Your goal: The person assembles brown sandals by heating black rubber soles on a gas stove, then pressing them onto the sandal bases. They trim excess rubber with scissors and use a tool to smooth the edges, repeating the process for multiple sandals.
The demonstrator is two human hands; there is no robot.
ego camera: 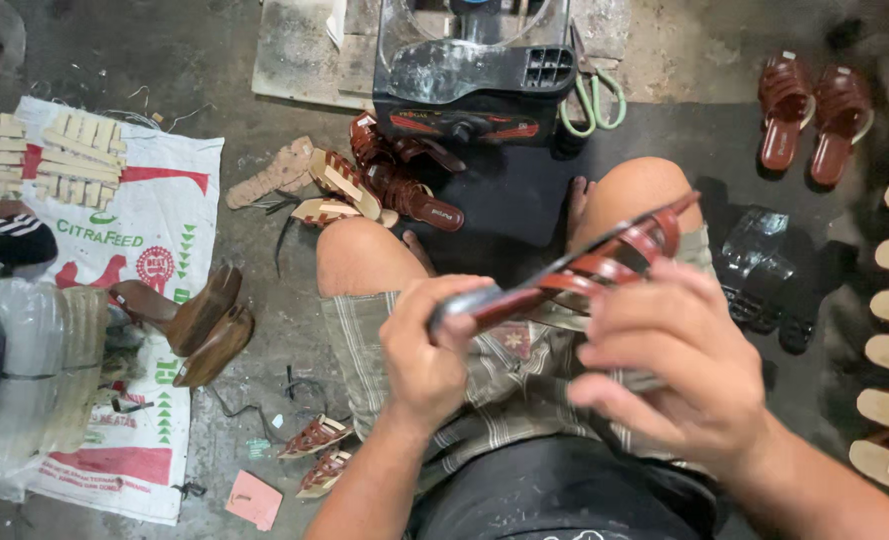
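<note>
Both hands up over the lap now, a red strappy sandal [574, 270] held between them above the knees. Left hand [426, 345] is fisted tight round the heel end; right hand [679, 365] cups the side, fingers loosely curled against the sole. Risk, I'd say: that one-ended hold could let the toe twist and the straps buckle.

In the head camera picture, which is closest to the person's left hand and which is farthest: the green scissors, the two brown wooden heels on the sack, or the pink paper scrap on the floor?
From the left hand:
1. Pink paper scrap, lower left on the floor.
2. Brown wooden heels, left, on the sack.
3. Green scissors, far up top, beside the black machine.
The first two are nearly a tie.
</note>
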